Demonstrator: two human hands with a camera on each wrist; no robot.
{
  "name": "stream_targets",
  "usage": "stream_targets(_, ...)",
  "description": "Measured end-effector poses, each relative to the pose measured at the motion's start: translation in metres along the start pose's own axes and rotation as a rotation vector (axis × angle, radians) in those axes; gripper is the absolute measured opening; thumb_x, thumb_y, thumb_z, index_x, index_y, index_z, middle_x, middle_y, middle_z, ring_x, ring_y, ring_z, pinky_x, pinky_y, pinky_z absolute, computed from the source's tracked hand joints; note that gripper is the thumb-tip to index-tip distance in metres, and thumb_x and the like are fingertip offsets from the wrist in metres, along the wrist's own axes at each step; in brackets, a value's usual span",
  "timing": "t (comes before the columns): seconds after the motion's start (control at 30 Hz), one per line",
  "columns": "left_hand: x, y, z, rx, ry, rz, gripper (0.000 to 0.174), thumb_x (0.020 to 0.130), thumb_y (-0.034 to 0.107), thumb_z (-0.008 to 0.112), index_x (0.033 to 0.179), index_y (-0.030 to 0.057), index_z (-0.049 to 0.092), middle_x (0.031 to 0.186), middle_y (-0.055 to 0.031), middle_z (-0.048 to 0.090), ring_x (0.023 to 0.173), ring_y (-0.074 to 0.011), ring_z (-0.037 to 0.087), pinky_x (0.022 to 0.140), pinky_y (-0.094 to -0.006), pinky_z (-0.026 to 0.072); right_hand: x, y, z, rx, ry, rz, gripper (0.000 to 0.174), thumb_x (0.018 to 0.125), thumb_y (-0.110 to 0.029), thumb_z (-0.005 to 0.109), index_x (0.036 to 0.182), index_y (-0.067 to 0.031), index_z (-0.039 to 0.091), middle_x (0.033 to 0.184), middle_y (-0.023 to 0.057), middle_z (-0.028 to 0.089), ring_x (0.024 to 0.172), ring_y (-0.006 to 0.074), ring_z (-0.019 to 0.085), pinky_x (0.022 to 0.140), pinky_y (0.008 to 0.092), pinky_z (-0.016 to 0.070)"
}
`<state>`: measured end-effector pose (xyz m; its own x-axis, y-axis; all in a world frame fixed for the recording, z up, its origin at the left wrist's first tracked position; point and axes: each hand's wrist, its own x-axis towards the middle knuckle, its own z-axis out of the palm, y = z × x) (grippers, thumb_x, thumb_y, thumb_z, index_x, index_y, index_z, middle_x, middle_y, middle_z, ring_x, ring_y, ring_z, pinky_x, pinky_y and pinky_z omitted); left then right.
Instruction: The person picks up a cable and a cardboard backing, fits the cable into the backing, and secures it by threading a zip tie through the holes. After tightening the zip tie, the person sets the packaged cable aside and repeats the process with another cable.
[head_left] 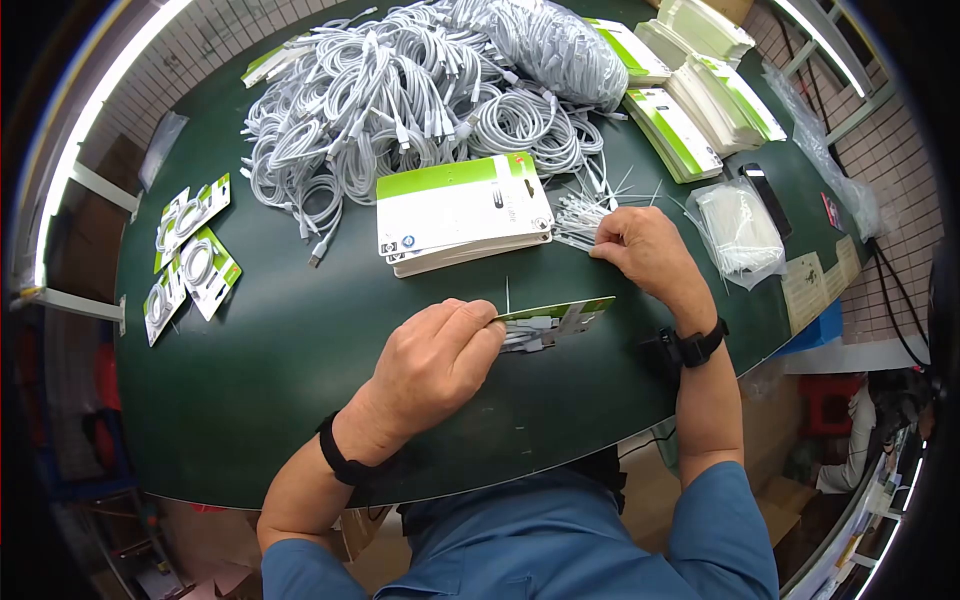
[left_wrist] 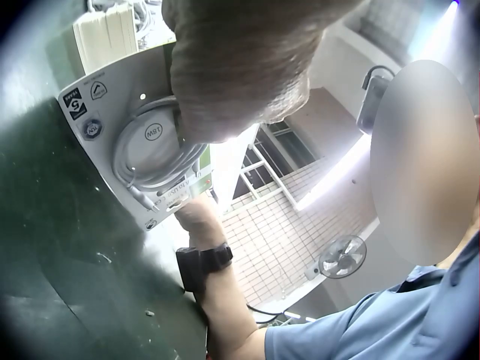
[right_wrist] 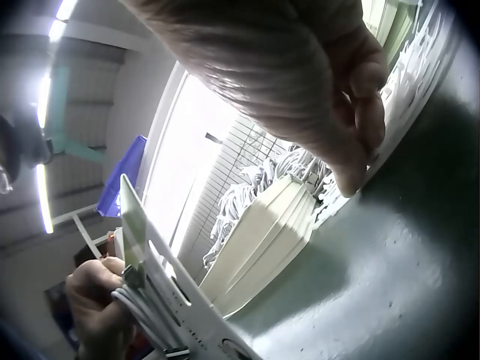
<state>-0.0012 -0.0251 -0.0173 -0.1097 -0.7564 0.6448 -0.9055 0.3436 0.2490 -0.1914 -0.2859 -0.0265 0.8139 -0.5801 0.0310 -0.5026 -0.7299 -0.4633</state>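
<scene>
My left hand (head_left: 430,355) grips a green-and-white card (head_left: 585,312) by one end, low over the table. Fixed to the card is a coiled white USB cable (left_wrist: 154,142), its loops showing beside a "18W" mark in the left wrist view. A thin white strip (head_left: 508,293) sticks up from the card's edge near my fingers. At the pile of white cable ties (head_left: 578,215), my right hand (head_left: 650,250) has thumb and fingertips pinched together at the pile's near right side. What lies between those fingertips is mostly hidden.
A stack of printed cards (head_left: 460,215) stands just beyond my left hand. Behind it lies a big heap of white cables (head_left: 370,100). Finished-looking carded cables (head_left: 200,265) lie at left. More card stacks (head_left: 675,135), a bag of ties (head_left: 740,230) and a dark phone-like object (head_left: 765,200) are at right.
</scene>
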Motion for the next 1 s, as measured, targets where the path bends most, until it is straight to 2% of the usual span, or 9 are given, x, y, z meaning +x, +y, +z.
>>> stream_targets(0.13,0.001,0.000,0.001,0.000,0.002,0.000,0.026,0.073,-0.009,0.078,0.095,-0.0008,0.068,0.099,-0.0114,0.072,0.079,-0.0276,0.072,0.068,-0.0371,0.0597,0.000,0.004,-0.001,0.060,0.018,-0.029,0.016,0.081,-0.016,0.082,0.086,-0.0014,0.079,0.080,0.0179,0.075,0.076,0.0358,0.074,0.076,0.0426,0.0582)
stream_targets(0.23,0.000,-0.001,0.001,0.003,-0.006,-0.005,0.026,0.072,-0.009,0.078,0.095,-0.0002,0.069,0.099,-0.0112,0.072,0.079,-0.0276,0.072,0.068,-0.0370,0.0598,-0.001,0.000,-0.002,0.106,0.003,0.049,0.016,0.080,-0.015,0.081,0.088,-0.0006,0.079,0.080,0.0191,0.075,0.076,0.0364,0.074,0.077,0.0425,0.0587)
stream_targets(0.47,0.000,0.000,0.002,0.004,0.005,-0.009,0.026,0.073,-0.009,0.078,0.096,0.0004,0.069,0.100,-0.0111,0.073,0.079,-0.0276,0.072,0.068,-0.0369,0.0600,0.000,0.008,0.004,0.043,0.094,-0.037,0.016,0.086,-0.012,0.078,0.095,0.0009,0.079,0.093,0.0213,0.076,0.090,0.0367,0.075,0.085,0.0443,0.0579)
stream_targets(0.57,0.000,0.002,0.001,0.008,0.004,-0.013,0.026,0.073,-0.008,0.078,0.096,0.0006,0.069,0.100,-0.0110,0.073,0.079,-0.0273,0.072,0.068,-0.0366,0.0600,-0.003,0.003,-0.001,-0.004,0.129,-0.065,0.013,0.088,-0.012,0.076,0.094,0.0001,0.079,0.092,0.0204,0.076,0.091,0.0384,0.074,0.085,0.0448,0.0574)
stream_targets(0.67,-0.001,0.004,0.000,0.010,0.001,-0.010,0.025,0.074,-0.008,0.079,0.095,0.0007,0.068,0.099,-0.0108,0.073,0.079,-0.0268,0.072,0.067,-0.0363,0.0598,-0.005,0.001,-0.006,0.077,0.229,-0.108,0.014,0.092,-0.012,0.075,0.093,0.0017,0.077,0.089,0.0194,0.075,0.084,0.0356,0.073,0.080,0.0419,0.0573)
stream_targets(0.77,-0.003,0.006,-0.001,0.005,-0.001,-0.010,0.025,0.074,-0.007,0.079,0.095,0.0007,0.069,0.099,-0.0106,0.072,0.079,-0.0264,0.072,0.066,-0.0363,0.0597,-0.006,-0.005,-0.009,0.345,0.203,-0.002,0.015,0.095,-0.011,0.074,0.094,0.0038,0.075,0.086,0.0167,0.075,0.071,0.0258,0.071,0.071,0.0376,0.0559)
stream_targets(0.8,-0.004,0.006,-0.002,0.002,-0.002,-0.007,0.024,0.074,-0.007,0.079,0.095,0.0007,0.069,0.099,-0.0106,0.072,0.079,-0.0262,0.072,0.066,-0.0363,0.0597,-0.005,-0.008,-0.011,0.478,0.138,0.048,0.015,0.099,-0.011,0.072,0.097,0.0037,0.074,0.085,0.0110,0.077,0.062,0.0128,0.066,0.060,0.0296,0.0532)
stream_targets(0.93,-0.004,0.008,-0.004,-0.010,-0.003,0.009,0.024,0.075,-0.007,0.080,0.094,0.0005,0.069,0.099,-0.0112,0.071,0.079,-0.0265,0.072,0.067,-0.0367,0.0598,-0.009,-0.023,-0.016,0.909,0.012,0.136,0.014,0.105,-0.015,0.068,0.102,-0.0025,0.071,0.087,0.0028,0.076,0.061,0.0020,0.061,0.054,0.0176,0.0485)
stream_targets(1.0,-0.004,0.008,-0.005,-0.014,-0.003,0.018,0.024,0.075,-0.007,0.080,0.095,0.0003,0.069,0.099,-0.0113,0.071,0.078,-0.0265,0.072,0.067,-0.0368,0.0597,-0.009,-0.027,-0.016,0.953,-0.032,0.140,0.014,0.106,-0.016,0.068,0.102,-0.0027,0.070,0.086,0.0026,0.075,0.060,0.0021,0.060,0.053,0.0183,0.0479)
